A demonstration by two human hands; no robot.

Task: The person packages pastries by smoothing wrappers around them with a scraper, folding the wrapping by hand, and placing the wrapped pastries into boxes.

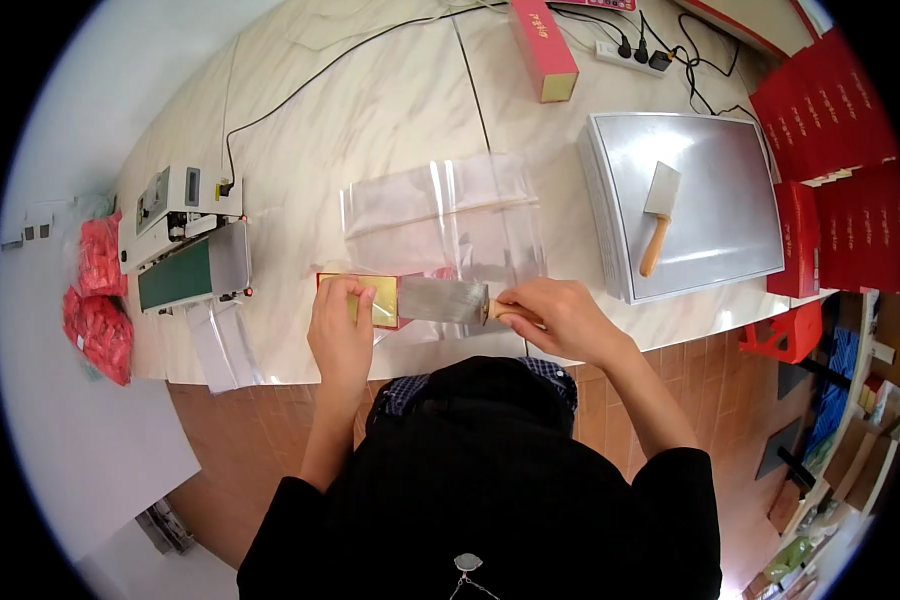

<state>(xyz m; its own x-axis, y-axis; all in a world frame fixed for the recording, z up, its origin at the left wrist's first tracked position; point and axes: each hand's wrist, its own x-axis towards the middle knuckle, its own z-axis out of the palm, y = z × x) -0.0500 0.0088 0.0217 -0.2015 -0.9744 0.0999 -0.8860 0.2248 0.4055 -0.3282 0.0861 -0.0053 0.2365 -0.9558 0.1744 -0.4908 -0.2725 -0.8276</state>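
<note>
My right hand (550, 315) is wrapped round the wooden handle of a scraper, whose wide metal blade (443, 300) points left. The blade's far end meets a red box with a gold end (384, 302) near the table's front edge. My left hand (343, 325) grips this box at its left side, fingers over the gold face. Clear plastic film (400, 215) lies flat on the table just beyond both hands. A second scraper (660, 205) with a wooden handle rests on a silver, flat-topped case (715, 240) at the right.
A sealing machine (185, 240) stands at the left, its black cable running across the marble-patterned table (320, 130). Farther back are a long red box (545, 50) and a power strip (630, 58). Red boxes (830, 110) are stacked at the right edge.
</note>
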